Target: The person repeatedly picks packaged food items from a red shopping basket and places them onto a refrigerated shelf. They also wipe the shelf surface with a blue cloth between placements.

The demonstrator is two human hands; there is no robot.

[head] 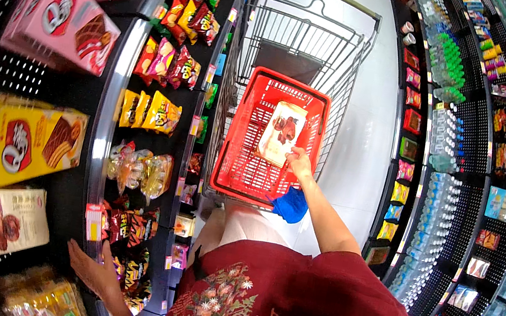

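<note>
My right hand (299, 161) grips the lower right corner of a cream snack box with a chocolate pastry picture (282, 133), inside a red plastic shopping basket (232, 154). The basket rests in a wire shopping cart (347, 73). Blue fabric (291, 205) lies over the basket's near right corner. My left hand (94, 268), its fingers apart, is at the left shelf's front edge, just below a price tag (93, 226). Beside it on the upper shelf stand similar cream boxes (16, 221) and packs in clear wrap (49, 297); whether the hand touches the shelf is hard to tell.
On the left shelves are a yellow cake box (30, 141), pink cake boxes (65, 21) and bagged snacks (162, 113). The right shelves (416, 185) hold bottles (429, 228) and small packets (399, 192). Pale floor (359, 155) shows between the cart and the right shelves.
</note>
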